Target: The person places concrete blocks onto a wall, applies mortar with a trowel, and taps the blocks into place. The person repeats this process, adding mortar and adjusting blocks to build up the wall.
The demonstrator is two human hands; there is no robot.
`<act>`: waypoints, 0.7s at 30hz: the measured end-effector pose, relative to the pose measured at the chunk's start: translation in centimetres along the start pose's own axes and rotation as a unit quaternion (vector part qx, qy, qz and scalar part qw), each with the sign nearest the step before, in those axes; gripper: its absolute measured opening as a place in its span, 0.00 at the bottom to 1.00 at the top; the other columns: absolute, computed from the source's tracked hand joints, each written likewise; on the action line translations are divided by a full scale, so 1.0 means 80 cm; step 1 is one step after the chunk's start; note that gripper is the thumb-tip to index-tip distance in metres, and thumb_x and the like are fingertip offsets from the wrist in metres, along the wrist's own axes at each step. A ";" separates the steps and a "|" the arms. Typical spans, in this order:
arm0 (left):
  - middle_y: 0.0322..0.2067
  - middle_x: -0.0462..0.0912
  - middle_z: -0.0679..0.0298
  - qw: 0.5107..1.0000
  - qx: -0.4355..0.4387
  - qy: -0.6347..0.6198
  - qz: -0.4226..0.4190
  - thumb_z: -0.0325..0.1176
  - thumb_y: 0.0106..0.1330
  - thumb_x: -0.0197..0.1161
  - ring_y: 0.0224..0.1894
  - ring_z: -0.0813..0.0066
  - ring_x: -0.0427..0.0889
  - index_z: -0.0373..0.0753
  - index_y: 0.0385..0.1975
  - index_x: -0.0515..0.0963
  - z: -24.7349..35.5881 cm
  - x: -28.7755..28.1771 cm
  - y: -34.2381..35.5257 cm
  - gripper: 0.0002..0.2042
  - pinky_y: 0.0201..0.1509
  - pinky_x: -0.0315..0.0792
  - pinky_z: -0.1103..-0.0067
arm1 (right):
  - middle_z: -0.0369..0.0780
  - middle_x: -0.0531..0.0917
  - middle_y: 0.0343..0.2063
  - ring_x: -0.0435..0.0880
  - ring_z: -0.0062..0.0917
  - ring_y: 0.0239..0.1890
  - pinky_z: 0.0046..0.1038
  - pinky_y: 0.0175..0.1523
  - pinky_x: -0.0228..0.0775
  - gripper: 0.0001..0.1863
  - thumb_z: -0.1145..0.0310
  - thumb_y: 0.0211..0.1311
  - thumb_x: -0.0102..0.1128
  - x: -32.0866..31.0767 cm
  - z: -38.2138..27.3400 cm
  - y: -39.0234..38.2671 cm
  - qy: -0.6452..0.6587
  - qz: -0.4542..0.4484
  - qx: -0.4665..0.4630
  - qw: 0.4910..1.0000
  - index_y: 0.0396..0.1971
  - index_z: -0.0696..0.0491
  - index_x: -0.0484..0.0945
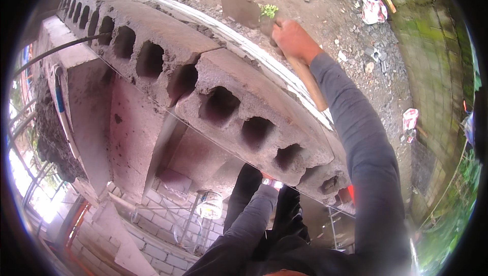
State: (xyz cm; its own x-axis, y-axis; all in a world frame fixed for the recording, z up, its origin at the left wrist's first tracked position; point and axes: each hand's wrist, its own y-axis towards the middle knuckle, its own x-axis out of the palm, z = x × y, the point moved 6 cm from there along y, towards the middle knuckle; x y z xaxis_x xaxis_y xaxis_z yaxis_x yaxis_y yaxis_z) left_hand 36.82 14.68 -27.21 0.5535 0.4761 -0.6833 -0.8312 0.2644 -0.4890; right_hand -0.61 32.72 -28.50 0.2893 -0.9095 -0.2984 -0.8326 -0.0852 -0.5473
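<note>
My right hand (pixel 296 41) is closed around the wooden handle of a trowel (pixel 237 2), held out past the far side of a hollow block wall. The trowel's flat grey blade points up and away over the dirt. Below it runs a row of concrete hollow blocks (pixel 254 90), their open cores facing me. My left hand (pixel 266 176) reaches up to the near underside of the nearest blocks. A band circles its wrist, and its fingers are hidden. A thin string (pixel 203 134) runs along the blocks' near edge.
A blue-and-white tool (pixel 62 104) rests on the concrete ledge at left, beside a dark mortar heap (pixel 53 139). A clear bucket (pixel 209 206) hangs or stands lower down. A curved rebar (pixel 56 50) juts from the blocks. A mossy block wall (pixel 424 62) stands at right.
</note>
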 end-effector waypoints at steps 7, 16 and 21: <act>0.62 0.77 0.55 0.999 -0.030 -0.033 -0.006 0.56 0.63 0.62 0.63 0.55 0.75 0.39 0.63 0.74 0.000 0.000 -0.002 0.33 0.69 0.69 0.61 | 0.48 0.83 0.34 0.85 0.30 0.37 0.34 0.40 0.81 0.20 0.61 0.76 0.49 0.011 -0.079 0.061 0.042 -0.101 0.109 0.988 0.50 0.64 0.76; 0.62 0.77 0.55 0.995 -0.063 -0.071 -0.013 0.56 0.64 0.60 0.63 0.55 0.75 0.39 0.63 0.73 0.004 -0.001 0.000 0.33 0.69 0.69 0.61 | 0.46 0.81 0.34 0.82 0.34 0.36 0.37 0.44 0.76 0.16 0.64 0.79 0.43 0.057 -0.194 0.103 -0.317 -0.095 -0.191 0.924 0.54 0.60 0.71; 0.62 0.77 0.55 0.996 -0.038 -0.077 -0.036 0.56 0.65 0.59 0.63 0.55 0.75 0.39 0.64 0.73 0.013 0.001 0.004 0.33 0.68 0.69 0.61 | 0.45 0.81 0.34 0.82 0.32 0.34 0.38 0.42 0.76 0.12 0.67 0.78 0.43 0.087 -0.134 0.191 -0.197 -0.271 -0.251 0.908 0.52 0.57 0.71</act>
State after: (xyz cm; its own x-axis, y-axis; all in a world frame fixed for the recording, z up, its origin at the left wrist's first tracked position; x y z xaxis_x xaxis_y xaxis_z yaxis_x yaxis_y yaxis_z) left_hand 36.54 15.64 -26.86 0.5918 0.5826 -0.5570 -0.7802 0.2405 -0.5774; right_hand -16.36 20.76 -30.52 0.7855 -0.4710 -0.4014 -0.5987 -0.7424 -0.3006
